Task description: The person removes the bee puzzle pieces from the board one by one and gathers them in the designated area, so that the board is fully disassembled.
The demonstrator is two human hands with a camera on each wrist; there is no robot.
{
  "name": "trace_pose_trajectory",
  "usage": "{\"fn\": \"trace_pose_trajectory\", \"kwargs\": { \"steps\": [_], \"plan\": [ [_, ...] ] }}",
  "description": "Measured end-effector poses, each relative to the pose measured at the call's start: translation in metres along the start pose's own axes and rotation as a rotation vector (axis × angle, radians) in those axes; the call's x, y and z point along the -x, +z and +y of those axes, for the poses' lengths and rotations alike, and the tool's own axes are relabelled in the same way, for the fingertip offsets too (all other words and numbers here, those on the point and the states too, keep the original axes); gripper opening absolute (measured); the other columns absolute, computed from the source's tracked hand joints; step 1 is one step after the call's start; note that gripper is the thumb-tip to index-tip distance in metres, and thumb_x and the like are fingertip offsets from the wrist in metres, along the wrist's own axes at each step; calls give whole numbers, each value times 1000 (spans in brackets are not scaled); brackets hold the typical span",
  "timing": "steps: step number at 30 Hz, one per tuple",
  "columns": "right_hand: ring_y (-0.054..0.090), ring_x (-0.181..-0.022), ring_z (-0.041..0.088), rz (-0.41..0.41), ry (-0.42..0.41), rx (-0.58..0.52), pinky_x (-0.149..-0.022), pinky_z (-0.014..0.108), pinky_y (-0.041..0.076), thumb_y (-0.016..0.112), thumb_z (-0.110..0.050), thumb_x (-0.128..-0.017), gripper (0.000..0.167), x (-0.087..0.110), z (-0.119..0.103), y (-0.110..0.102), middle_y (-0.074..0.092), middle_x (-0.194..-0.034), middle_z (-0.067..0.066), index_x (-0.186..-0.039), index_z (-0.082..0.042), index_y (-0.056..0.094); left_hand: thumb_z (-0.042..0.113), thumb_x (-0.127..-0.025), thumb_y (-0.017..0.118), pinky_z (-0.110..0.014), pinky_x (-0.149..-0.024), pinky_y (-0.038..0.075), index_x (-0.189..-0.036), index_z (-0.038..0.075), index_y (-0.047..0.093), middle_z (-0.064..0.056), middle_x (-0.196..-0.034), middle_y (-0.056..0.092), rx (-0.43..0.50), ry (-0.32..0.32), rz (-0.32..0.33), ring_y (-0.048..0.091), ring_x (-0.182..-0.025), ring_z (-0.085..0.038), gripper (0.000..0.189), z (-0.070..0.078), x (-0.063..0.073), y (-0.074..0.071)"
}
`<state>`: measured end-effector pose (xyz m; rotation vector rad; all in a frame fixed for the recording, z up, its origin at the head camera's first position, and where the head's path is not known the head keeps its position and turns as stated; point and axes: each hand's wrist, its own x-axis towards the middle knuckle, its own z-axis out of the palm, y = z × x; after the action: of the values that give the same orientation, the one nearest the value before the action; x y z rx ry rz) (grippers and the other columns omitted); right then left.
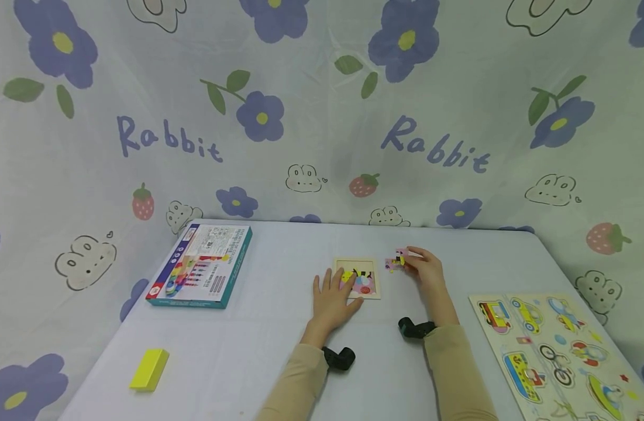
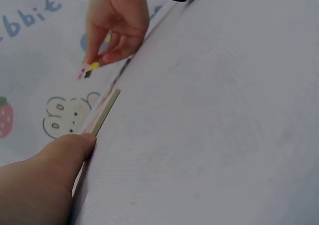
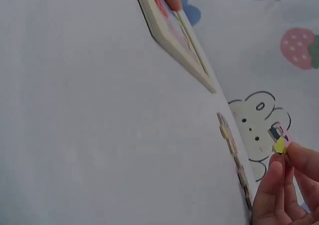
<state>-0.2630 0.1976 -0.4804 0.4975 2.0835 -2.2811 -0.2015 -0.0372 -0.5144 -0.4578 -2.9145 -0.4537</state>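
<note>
A small square wooden jigsaw tray (image 1: pixel 378 287), partly filled with a pink, yellow and black picture, lies on the white table. My left hand (image 1: pixel 333 297) rests on its left part with fingers spread, hiding some of the picture. In the left wrist view the thumb (image 2: pixel 62 158) touches the tray's edge (image 2: pixel 107 113). To the right of the tray, my right hand (image 1: pixel 429 273) pinches a pink, yellow and black jigsaw piece (image 3: pixel 280 141) between thumb and fingers, above the table. Loose jigsaw pieces (image 3: pixel 229 135) lie flat near that hand.
A flat toy box (image 1: pixel 206 263) lies at the back left, with a yellow block (image 1: pixel 150 369) nearer the front. At the right is a large wooden board (image 1: pixel 545 316) with vehicle pictures. A printed curtain (image 1: pixel 322 134) hangs behind the table.
</note>
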Motion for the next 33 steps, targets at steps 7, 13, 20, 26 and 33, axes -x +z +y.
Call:
{"fn": "trace_pose_trajectory", "kwargs": {
  "steps": [7, 13, 20, 26, 33],
  "plan": [
    [60, -61, 2, 158, 9, -46, -61, 16, 51, 62, 0, -85, 38, 1, -4, -26, 62, -72, -8, -121, 9, 53, 54, -88, 47, -56, -108, 6, -139, 26, 43, -8, -146, 33, -9, -21, -37, 19, -137, -34, 58, 0, -2, 1],
    [58, -59, 1, 257, 53, 71, -59, 15, 51, 64, 0, -83, 36, 1, -2, -37, 58, -81, -2, -117, 8, 57, 56, -88, 46, -56, -109, 6, -141, 30, 40, -5, -148, 30, -34, -44, -90, 17, -139, -33, 59, 0, -4, 2],
    [58, -52, 0, 260, 10, 261, -54, 15, 51, 64, -3, -83, 31, 0, 2, -38, 62, -83, 6, -111, 11, 61, 57, -88, 45, -57, -108, 7, -140, 29, 40, -6, -148, 30, -38, -33, -81, 18, -138, -33, 59, 1, -3, 0],
    [55, -49, 1, 276, -42, 459, -48, 15, 46, 64, -8, -84, 26, 0, 3, -37, 65, -81, 12, -104, 9, 64, 57, -88, 46, -57, -108, 6, -141, 28, 40, -6, -148, 30, -24, -35, -84, 17, -138, -34, 60, 1, -3, 0],
    [54, -46, 2, 282, -98, 583, -45, 16, 42, 64, -10, -83, 23, -1, 4, -37, 65, -68, 6, -98, 8, 66, 56, -88, 46, -56, -108, 6, -141, 29, 39, -6, -149, 29, -30, -39, -81, 16, -139, -33, 60, 0, -3, 2]
  ]
}}
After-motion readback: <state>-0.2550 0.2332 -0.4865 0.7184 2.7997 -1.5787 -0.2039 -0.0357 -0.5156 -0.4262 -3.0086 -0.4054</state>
